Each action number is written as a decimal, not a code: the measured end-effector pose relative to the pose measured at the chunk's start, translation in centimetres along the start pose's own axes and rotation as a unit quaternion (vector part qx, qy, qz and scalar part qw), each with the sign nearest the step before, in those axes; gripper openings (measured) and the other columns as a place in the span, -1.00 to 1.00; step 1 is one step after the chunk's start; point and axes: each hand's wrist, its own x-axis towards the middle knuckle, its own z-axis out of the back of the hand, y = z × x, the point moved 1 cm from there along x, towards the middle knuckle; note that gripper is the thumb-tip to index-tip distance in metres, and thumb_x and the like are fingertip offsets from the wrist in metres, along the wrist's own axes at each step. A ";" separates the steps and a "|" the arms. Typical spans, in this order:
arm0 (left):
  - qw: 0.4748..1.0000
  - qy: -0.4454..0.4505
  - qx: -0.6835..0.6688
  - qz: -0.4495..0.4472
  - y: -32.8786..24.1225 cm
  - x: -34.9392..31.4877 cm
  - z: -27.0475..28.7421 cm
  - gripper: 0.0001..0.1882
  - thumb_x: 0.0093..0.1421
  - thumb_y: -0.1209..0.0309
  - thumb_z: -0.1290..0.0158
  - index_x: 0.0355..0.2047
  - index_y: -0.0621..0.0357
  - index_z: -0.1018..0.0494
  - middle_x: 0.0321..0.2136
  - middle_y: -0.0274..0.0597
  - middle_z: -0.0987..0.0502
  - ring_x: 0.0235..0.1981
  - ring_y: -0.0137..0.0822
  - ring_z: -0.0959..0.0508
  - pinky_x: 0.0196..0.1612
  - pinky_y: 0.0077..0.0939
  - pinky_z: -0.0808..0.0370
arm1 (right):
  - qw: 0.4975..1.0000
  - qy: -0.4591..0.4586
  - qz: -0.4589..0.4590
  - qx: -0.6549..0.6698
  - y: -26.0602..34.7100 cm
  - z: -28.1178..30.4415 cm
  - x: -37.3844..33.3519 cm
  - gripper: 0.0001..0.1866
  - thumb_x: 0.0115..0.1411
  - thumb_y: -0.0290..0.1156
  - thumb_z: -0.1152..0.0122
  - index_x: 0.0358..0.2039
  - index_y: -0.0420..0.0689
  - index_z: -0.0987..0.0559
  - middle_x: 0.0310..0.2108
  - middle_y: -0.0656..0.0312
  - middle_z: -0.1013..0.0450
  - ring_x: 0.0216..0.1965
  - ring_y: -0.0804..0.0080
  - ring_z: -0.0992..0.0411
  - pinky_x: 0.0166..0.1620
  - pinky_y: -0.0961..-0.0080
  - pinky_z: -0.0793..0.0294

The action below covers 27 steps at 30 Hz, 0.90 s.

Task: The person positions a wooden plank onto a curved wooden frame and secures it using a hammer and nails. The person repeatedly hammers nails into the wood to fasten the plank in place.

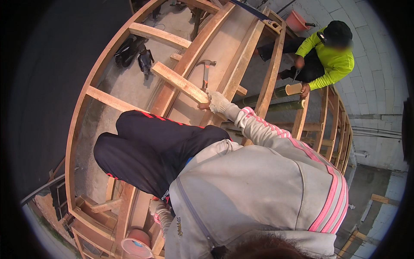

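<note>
Right hand [217, 102], in a white knit glove, is clenched round the handle of a claw hammer [206, 71], w/ the head raised above the wooden formwork frame [189, 56]. A short timber batten [179, 81] lies just left of that hand, resting across the frame. Left hand [158, 207], also gloved, sits low near the frame's near edge; can't tell if it grips anything. Far right, another person in a bright yellow top [332, 60] crouches, holding a bamboo pole [286, 91].
</note>
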 end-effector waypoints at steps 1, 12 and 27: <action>1.000 0.014 -0.022 -0.006 0.4 -0.1 0.3 -0.68 0.30 0.06 -0.12 -0.05 -0.20 -0.71 -0.10 -0.20 -0.75 -0.04 -0.07 -0.73 -0.01 -0.10 -0.63 | 1.000 0.013 -0.005 0.014 1.2 0.0 0.1 -0.15 0.09 -0.17 -0.57 0.36 -0.12 -0.42 -0.12 0.10 -0.62 -0.15 0.27 -0.60 -0.06 0.34 -0.57; 0.976 -0.129 -0.172 -0.043 2.3 1.7 0.4 -0.53 0.10 0.14 -0.27 -0.10 0.23 -0.58 -0.23 0.06 -0.71 -0.21 0.06 -0.72 -0.10 -0.07 -0.63 | 0.998 0.019 0.000 0.052 -1.4 -0.2 0.9 -0.20 0.11 -0.19 -0.53 0.33 -0.11 -0.45 -0.18 0.15 -0.61 -0.24 0.39 -0.58 -0.14 0.40 -0.57; 0.866 -0.105 -0.477 0.112 1.2 1.9 1.9 -0.60 0.26 0.32 -0.16 0.02 0.34 -0.55 -0.14 0.13 -0.70 -0.18 -0.05 -0.74 -0.22 -0.19 -0.67 | 1.000 0.009 0.008 0.019 -1.4 0.7 0.5 -0.16 0.08 -0.10 -0.54 0.35 -0.04 -0.44 -0.09 0.10 -0.62 -0.09 0.26 -0.59 -0.02 0.33 -0.56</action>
